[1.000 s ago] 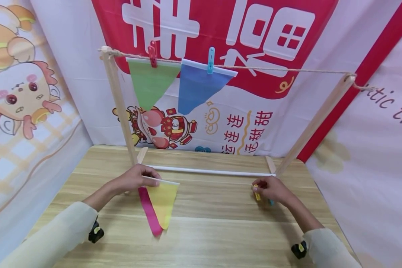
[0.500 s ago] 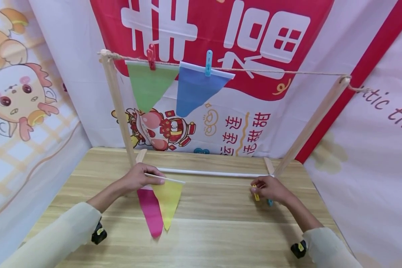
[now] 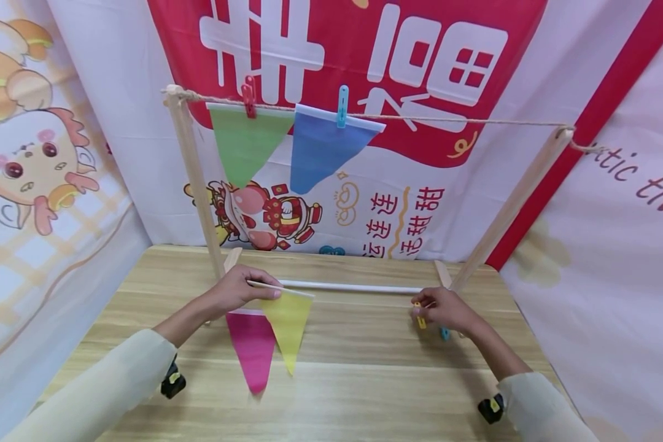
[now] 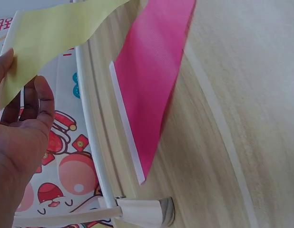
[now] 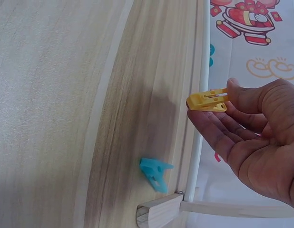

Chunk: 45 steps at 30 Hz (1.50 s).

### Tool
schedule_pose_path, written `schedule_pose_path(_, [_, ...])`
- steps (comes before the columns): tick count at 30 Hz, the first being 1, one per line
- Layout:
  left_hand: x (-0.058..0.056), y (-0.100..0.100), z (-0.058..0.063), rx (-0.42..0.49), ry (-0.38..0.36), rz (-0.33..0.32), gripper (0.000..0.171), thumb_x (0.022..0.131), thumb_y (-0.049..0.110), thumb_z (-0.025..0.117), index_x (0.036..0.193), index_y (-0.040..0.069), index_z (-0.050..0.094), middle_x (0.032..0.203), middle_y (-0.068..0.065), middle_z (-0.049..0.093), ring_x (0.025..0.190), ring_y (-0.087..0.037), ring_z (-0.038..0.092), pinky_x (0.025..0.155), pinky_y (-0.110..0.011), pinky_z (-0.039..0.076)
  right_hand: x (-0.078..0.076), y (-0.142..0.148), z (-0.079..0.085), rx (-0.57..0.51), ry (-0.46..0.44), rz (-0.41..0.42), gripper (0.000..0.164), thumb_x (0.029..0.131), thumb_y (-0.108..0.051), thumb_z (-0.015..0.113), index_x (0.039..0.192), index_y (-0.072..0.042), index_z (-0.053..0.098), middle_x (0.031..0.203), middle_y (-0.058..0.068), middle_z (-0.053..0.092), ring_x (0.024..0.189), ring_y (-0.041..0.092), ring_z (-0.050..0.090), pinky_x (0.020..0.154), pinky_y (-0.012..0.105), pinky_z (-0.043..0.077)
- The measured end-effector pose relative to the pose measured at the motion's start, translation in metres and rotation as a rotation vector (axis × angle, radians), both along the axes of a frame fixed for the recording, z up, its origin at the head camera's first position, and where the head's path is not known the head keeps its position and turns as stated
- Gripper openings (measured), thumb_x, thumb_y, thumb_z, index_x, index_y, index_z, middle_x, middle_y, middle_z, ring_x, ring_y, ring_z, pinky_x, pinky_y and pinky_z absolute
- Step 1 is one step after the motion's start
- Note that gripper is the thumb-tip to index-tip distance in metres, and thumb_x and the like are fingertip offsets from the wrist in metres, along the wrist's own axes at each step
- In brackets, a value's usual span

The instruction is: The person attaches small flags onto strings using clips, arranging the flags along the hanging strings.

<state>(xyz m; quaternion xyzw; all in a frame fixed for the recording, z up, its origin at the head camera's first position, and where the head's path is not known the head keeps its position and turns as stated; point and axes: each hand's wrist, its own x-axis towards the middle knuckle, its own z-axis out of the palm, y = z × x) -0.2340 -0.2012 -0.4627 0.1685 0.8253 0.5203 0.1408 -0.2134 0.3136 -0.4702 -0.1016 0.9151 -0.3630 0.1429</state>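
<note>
My left hand (image 3: 243, 287) pinches a yellow pennant flag (image 3: 289, 322) by its white top edge, above the table. Below it a magenta pennant flag (image 3: 251, 350) lies on the wood; the left wrist view shows its full white edge. In my right hand (image 3: 444, 307) a yellow clothespin (image 5: 206, 100) is held between thumb and fingers. A blue clothespin (image 5: 155, 173) rests on the table under that hand. Green (image 3: 250, 141) and blue (image 3: 326, 147) pennant flags hang from the string, gripped by a red clothespin (image 3: 248, 100) and a light-blue clothespin (image 3: 342, 106).
A twine line (image 3: 453, 120) runs between two wooden posts, left (image 3: 193, 172) and right (image 3: 516, 199). A white rod (image 3: 359, 286) joins the posts low down near the table's (image 3: 364, 399) back. Printed cloth hangs behind and at both sides.
My left hand has lifted the yellow flag and shifted it to the right, uncovering more of the magenta flag. My right hand stays nearly in place with the yellow clothespin.
</note>
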Motion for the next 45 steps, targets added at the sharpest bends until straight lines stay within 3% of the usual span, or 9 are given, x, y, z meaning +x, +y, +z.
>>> schedule_pose_path(6, [-0.004,0.009,0.002,0.008,-0.002,0.012,0.023,0.1,0.032,0.09,0.117,0.017,0.089,0.114,-0.001,0.086,0.11,-0.022,0.07,0.092,-0.034,0.062,-0.004,0.0,0.002,-0.011,-0.016,-0.007,0.032,0.106,-0.015,0.08,0.128,0.008,0.075,0.111,0.017,0.078,0.096,0.02,0.073,0.082,0.034,0.069])
schedule_pose_path(18, [-0.009,0.021,0.011,0.019,0.007,0.059,0.031,0.101,0.034,0.088,0.123,0.013,0.087,0.119,-0.004,0.085,0.111,-0.018,0.074,0.098,-0.034,0.062,-0.012,-0.003,0.016,0.042,0.054,0.02,0.027,0.108,-0.015,0.077,0.127,0.005,0.077,0.112,0.015,0.08,0.102,0.023,0.074,0.088,0.039,0.067])
schedule_pose_path(25, [-0.014,0.031,0.017,0.026,0.035,0.077,0.032,0.101,0.036,0.089,0.125,0.015,0.087,0.128,-0.008,0.082,0.111,-0.019,0.076,0.096,-0.041,0.066,-0.018,-0.003,0.027,0.057,0.121,0.058,0.028,0.108,-0.015,0.077,0.125,0.007,0.076,0.104,0.015,0.082,0.094,0.019,0.076,0.082,0.033,0.065])
schedule_pose_path(32, [-0.02,0.04,0.033,0.039,0.058,0.069,0.029,0.1,0.031,0.09,0.122,0.013,0.088,0.128,-0.01,0.082,0.108,-0.018,0.076,0.089,-0.037,0.064,-0.024,-0.01,0.045,0.036,0.159,0.074,0.028,0.108,-0.013,0.076,0.126,0.009,0.075,0.105,0.018,0.081,0.095,0.021,0.076,0.081,0.03,0.064])
schedule_pose_path(36, [-0.023,0.042,0.044,0.045,0.086,0.058,0.027,0.101,0.03,0.089,0.122,0.013,0.088,0.129,-0.01,0.081,0.113,-0.019,0.076,0.093,-0.037,0.064,-0.029,-0.012,0.058,0.048,0.2,0.073,0.027,0.107,-0.013,0.076,0.124,0.008,0.076,0.107,0.018,0.081,0.097,0.024,0.077,0.085,0.036,0.066])
schedule_pose_path(40, [-0.026,0.044,0.049,0.063,0.115,0.058,0.026,0.101,0.029,0.089,0.122,0.014,0.088,0.134,-0.01,0.079,0.118,-0.022,0.075,0.096,-0.036,0.063,-0.03,-0.016,0.067,0.065,0.223,0.056,0.027,0.107,-0.015,0.077,0.124,0.006,0.077,0.109,0.018,0.081,0.101,0.027,0.078,0.092,0.044,0.067])
schedule_pose_path(45, [-0.028,0.046,0.052,0.09,0.136,0.078,0.022,0.101,0.026,0.089,0.116,0.011,0.088,0.129,-0.01,0.079,0.117,-0.022,0.072,0.094,-0.035,0.063,-0.029,-0.021,0.075,0.057,0.228,0.046,0.03,0.108,-0.017,0.076,0.128,0.005,0.077,0.109,0.017,0.082,0.101,0.025,0.078,0.093,0.042,0.065])
